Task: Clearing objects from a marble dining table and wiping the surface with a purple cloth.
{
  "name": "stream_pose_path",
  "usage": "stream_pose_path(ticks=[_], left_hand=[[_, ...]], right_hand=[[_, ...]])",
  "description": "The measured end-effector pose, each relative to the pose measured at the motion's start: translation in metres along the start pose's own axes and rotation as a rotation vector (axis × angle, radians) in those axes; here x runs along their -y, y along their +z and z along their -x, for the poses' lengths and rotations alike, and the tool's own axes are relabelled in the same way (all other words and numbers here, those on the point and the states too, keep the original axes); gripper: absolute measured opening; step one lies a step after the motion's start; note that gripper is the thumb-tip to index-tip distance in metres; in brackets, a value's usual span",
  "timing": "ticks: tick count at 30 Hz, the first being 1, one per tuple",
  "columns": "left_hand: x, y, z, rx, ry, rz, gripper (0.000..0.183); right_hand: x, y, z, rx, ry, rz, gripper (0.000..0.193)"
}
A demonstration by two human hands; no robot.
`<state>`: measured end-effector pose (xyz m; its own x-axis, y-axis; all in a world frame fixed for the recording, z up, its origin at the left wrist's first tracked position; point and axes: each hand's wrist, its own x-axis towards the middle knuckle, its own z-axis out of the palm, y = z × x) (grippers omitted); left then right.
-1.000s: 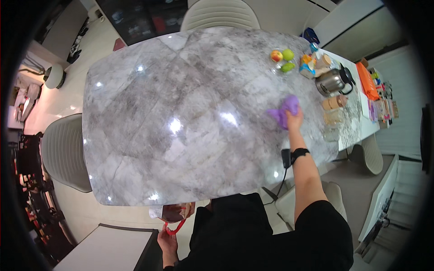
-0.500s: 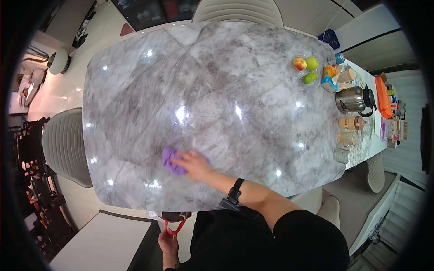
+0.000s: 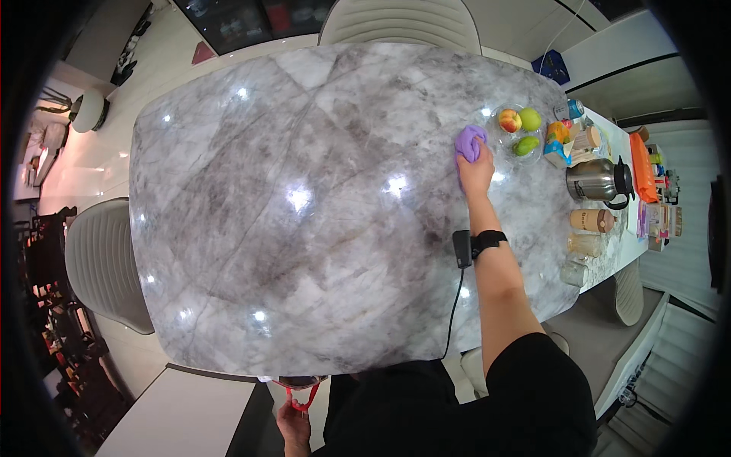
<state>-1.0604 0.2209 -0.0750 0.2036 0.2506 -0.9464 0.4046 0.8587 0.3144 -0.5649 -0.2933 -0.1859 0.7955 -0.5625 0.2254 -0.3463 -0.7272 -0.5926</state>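
Note:
Bunched under my right hand [image 3: 477, 171] is a purple cloth [image 3: 470, 143], pressed on the grey marble-patterned table [image 3: 343, 251]. The fingers are closed on it, just left of a clear plate [image 3: 525, 158] holding a peach [image 3: 509, 119], a round green fruit [image 3: 531, 119] and a longer green fruit [image 3: 525, 145]. Low down at the near table edge, my left hand [image 3: 294, 426] grips a red loop handle [image 3: 308, 399]. The handle belongs to a dark object that the table edge partly hides, and I cannot make out its kind.
Along the right edge stand a can [image 3: 575, 109], a carton [image 3: 558, 145], a steel jug [image 3: 598, 181], a tan bottle [image 3: 591, 220] and glass jars [image 3: 585, 244]. Chairs stand at the far side [image 3: 400, 23] and the left [image 3: 103, 263]. A cable [image 3: 454, 312] trails from my right wrist.
My right hand has swept the purple cloth from the table's near middle to the far right, beside the fruit plate. My left hand keeps its hold on the red handle.

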Motion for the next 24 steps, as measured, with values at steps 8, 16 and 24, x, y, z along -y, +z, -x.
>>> stream_pose_path(ticks=[8, 16, 24], left_hand=[[-0.020, -0.002, -0.003, -0.015, 0.004, -0.022, 0.031], [-0.024, -0.002, -0.004, -0.099, 0.038, -0.009, 0.036], [-0.023, -0.021, -0.010, -0.063, 0.076, 0.051, 0.033]], right_hand=[[0.132, 0.050, 0.099, 0.372, -0.561, -0.273, 0.051], [0.193, 0.036, 0.274, 0.911, -0.770, -0.529, 0.056], [0.129, 0.027, -0.004, 0.368, -0.306, -0.541, 0.061]])
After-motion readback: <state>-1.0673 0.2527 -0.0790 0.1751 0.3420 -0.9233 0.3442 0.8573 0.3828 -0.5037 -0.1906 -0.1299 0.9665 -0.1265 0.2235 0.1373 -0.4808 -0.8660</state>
